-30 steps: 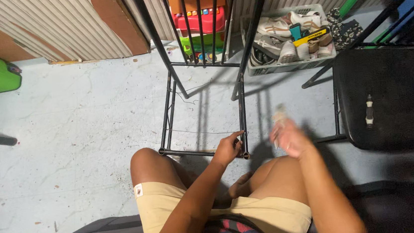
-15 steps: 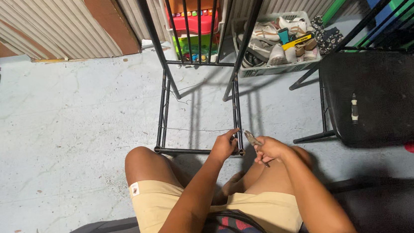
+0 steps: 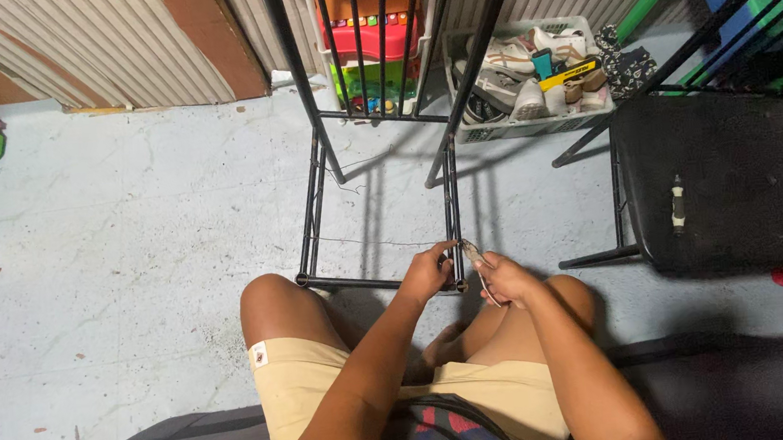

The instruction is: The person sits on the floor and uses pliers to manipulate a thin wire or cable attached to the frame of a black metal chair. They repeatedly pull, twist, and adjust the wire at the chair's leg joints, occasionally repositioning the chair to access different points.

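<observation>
Both hands work close: our left hand grips the black metal chair frame, right hand clamps small pliers; a slip could pinch fingers.

Both arms run forward from bottom centre, forearms converging between the knees. Left hand: fingers curled, closed, knuckles up, wrist straight, forearm angling up-right from the near edge. Right hand: just right of the left, close but apart, fingers pinched shut, thumb side facing left, wrist slightly bent inward. Right forearm angles up-left from the lower right. Elbows out of frame near the bottom. Person is seated, knees bent and spread: left knee sits left of the left hand, right knee just right of the right hand. Both hands at about the same distance, near the knees.
</observation>
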